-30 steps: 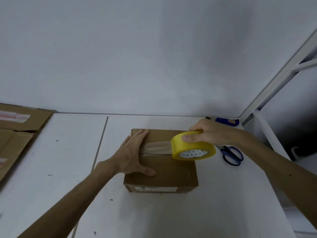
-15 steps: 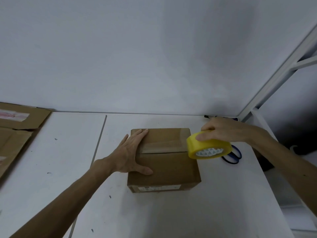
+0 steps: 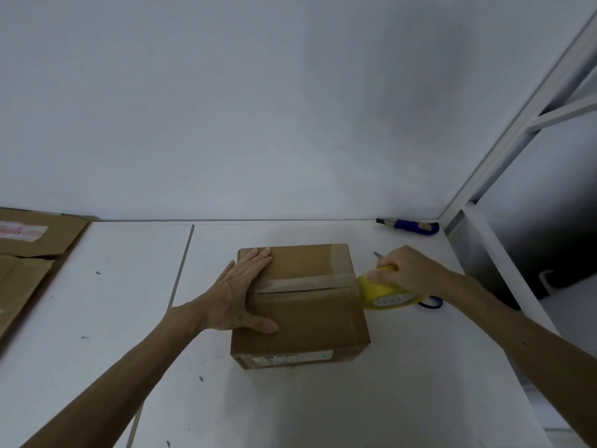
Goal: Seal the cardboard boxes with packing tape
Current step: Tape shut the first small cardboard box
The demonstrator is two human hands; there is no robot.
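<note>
A closed brown cardboard box (image 3: 310, 321) stands in the middle of the white table (image 3: 323, 402). A strip of clear tape (image 3: 307, 281) runs along its top seam from left to right. My left hand (image 3: 242, 295) lies flat on the box's left end, fingers straight, pressing the tape's start. My right hand (image 3: 403, 270) grips a yellow roll of packing tape (image 3: 384, 292) just past the box's right edge, lower than the box top. The tape stays joined to the roll.
Blue-handled scissors (image 3: 429, 302) lie on the table behind the roll, mostly hidden. A blue utility knife (image 3: 410, 226) rests at the back right corner. Flattened cardboard (image 3: 29, 250) lies at the left. A white metal frame (image 3: 504, 156) rises beside the table's right edge.
My right hand has pulled the roll to the right across the box top and down past its right edge, laying tape over the seam. My left hand has stayed pressed on the left end.
</note>
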